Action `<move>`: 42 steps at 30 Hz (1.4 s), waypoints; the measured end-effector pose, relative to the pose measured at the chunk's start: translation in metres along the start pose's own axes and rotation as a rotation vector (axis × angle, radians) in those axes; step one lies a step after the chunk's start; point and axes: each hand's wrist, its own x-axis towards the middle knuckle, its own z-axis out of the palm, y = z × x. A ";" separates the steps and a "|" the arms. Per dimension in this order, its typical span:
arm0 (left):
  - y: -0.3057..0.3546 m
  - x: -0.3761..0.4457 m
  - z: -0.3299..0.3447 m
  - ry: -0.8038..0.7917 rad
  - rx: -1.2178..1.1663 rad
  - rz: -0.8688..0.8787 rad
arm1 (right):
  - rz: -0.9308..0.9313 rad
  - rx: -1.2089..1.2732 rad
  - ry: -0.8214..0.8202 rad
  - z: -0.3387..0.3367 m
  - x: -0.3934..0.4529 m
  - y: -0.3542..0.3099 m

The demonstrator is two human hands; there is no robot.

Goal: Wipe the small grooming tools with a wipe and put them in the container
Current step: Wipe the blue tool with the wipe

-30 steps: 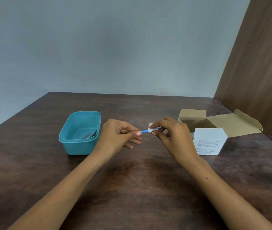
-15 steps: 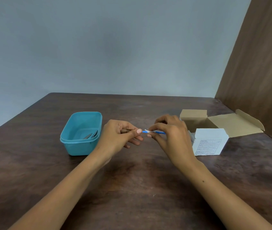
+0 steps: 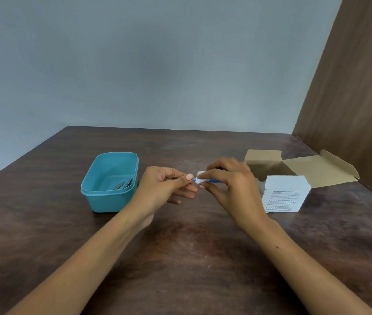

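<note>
My left hand (image 3: 167,187) pinches one end of a thin blue grooming tool (image 3: 213,180) above the table's middle. My right hand (image 3: 230,185) pinches a small white wipe (image 3: 199,177) folded around the tool's shaft, just right of my left fingertips. Most of the tool is hidden by my fingers. A teal plastic container (image 3: 110,201) stands to the left of my left hand. Two dark metal tools (image 3: 123,184) lie in its near right corner.
An open brown cardboard box (image 3: 298,169) with a white printed flap (image 3: 285,194) sits right of my right hand. A brown wooden panel (image 3: 357,87) rises along the table's right edge. The dark wooden table (image 3: 192,258) stretches toward me.
My right hand slid the wipe out along the blue tool to the right, then back left toward my left fingertips. My left hand stayed where it was.
</note>
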 end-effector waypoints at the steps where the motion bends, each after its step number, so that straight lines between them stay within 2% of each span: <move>1: 0.000 0.000 0.000 -0.002 0.000 0.002 | -0.002 0.021 -0.020 0.001 0.000 0.000; 8: 0.002 0.001 -0.004 0.045 0.045 0.026 | 0.069 0.262 -0.035 -0.005 0.003 -0.004; 15: 0.003 0.000 -0.002 0.013 0.093 0.058 | 0.146 0.231 -0.053 -0.006 0.001 0.001; 20: 0.003 -0.002 -0.001 -0.036 0.110 0.075 | 0.089 0.180 -0.019 -0.004 -0.002 -0.007; 36: 0.005 0.001 -0.006 0.005 0.134 0.067 | 0.223 0.137 -0.091 -0.008 0.002 0.004; 42: 0.004 0.000 -0.005 -0.073 0.203 0.108 | 0.103 0.123 -0.086 -0.004 -0.002 -0.003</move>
